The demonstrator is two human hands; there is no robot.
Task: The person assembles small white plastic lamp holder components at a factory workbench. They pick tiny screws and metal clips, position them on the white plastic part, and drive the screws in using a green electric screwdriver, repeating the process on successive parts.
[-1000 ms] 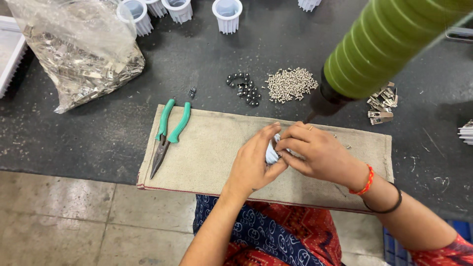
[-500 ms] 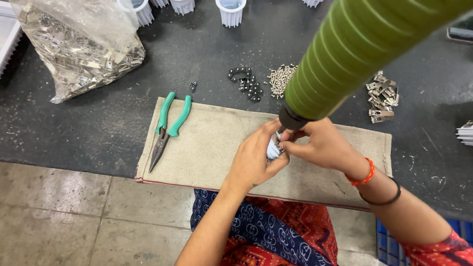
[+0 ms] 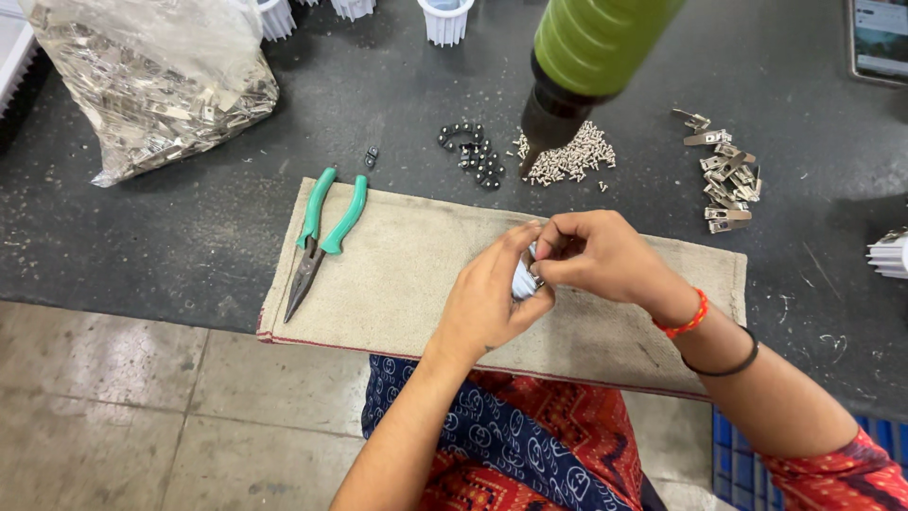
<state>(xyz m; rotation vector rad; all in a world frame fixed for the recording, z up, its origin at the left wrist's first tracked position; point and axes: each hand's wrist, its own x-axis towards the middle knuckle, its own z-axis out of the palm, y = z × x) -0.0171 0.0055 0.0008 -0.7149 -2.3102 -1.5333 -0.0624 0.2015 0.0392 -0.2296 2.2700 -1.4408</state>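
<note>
Fingers (image 3: 515,254) of both hands curled close round a small white ribbed part (image 3: 522,281), only a sliver of it showing between them, held just above the middle of a beige cloth mat (image 3: 416,274). Left hand (image 3: 492,293) cupped under and around the part, thumb and forefinger pinched at its top; right hand (image 3: 591,255) closed over from the other side, fingertips meeting the left ones, whatever it pinches too hidden to tell. Forearms bare, coming up from the lower edge, right wrist wearing an orange thread band (image 3: 689,318) and a thin black bangle (image 3: 724,364). Mat coarse-woven, red-stitched along its near hem, lying flat on a dark, scuffed worktable (image 3: 151,237) with a pale tiled floor below its near edge. On the mat's left end, long-nose pliers (image 3: 322,237) with green handles, jaws pointing toward the near edge. Beyond the mat, a cluster of small black nuts (image 3: 473,156) just beside a heap of silvery screws (image 3: 572,161); to the right, a loose pile of bent metal clips (image 3: 728,175). Hanging over the screws, a green-bodied power screwdriver (image 3: 586,57) with a dark tapering nose, touched by neither hand. At far left, a clear plastic bag (image 3: 142,85) stuffed with metal clips; along the far edge, white ribbed plastic housings (image 3: 445,19).
</note>
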